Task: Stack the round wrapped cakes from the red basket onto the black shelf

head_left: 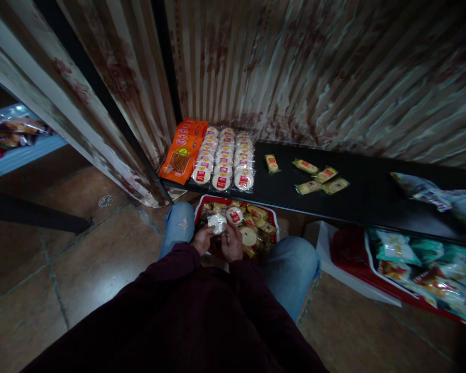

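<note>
Between my knees stands a red basket with a white rim (276, 224), full of small wrapped snacks. Over its near left part, a round white wrapped cracker (217, 224) is pinched by my left hand (202, 240) at its lower left edge. My right hand (233, 243) is closed at the cracker's right side, its fingers touching the wrapper. Another round cracker with a red label (235, 215) lies just behind. A pale round cracker (249, 236) sits right of my right hand, among yellow-wrapped bars (264, 226).
On the black low shelf (279, 191) lie orange snack packets (182, 155), three columns of round crackers (222, 160), several yellow bars (326, 174) and silvery bags (442, 194). A second red basket (392, 287) of bags stands lower right. Metal posts (166, 62) and curtains rise behind.
</note>
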A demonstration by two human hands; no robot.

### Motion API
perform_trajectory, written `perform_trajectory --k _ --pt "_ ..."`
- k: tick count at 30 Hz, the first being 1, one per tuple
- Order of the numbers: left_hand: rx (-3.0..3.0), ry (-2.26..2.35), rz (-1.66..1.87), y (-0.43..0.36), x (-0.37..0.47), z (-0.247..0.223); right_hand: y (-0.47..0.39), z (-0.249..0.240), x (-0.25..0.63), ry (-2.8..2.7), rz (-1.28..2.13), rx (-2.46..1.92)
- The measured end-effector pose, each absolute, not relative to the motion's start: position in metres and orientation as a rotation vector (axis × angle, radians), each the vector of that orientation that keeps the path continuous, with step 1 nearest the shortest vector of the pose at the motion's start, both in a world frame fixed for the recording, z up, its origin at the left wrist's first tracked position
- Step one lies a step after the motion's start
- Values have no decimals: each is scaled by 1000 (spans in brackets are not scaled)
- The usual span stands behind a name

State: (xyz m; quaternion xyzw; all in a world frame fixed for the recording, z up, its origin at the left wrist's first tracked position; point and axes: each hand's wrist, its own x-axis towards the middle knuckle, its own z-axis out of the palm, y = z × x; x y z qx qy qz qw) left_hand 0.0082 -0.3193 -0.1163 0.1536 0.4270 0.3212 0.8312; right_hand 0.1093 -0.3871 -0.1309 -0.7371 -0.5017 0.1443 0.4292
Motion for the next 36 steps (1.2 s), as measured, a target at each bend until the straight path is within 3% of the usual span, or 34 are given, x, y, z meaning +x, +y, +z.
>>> perform_trajectory --k 12,25,36 --pt "317 862 626 -319 4 -116 -385 -136 113 -897 588 -1712" --pt "272 798 528 -320 5 -110 -391 -120 117 -1363 113 -1882" --pt "450 741 589 -325 2 -108 -389 -102 112 -1121 501 -1741"
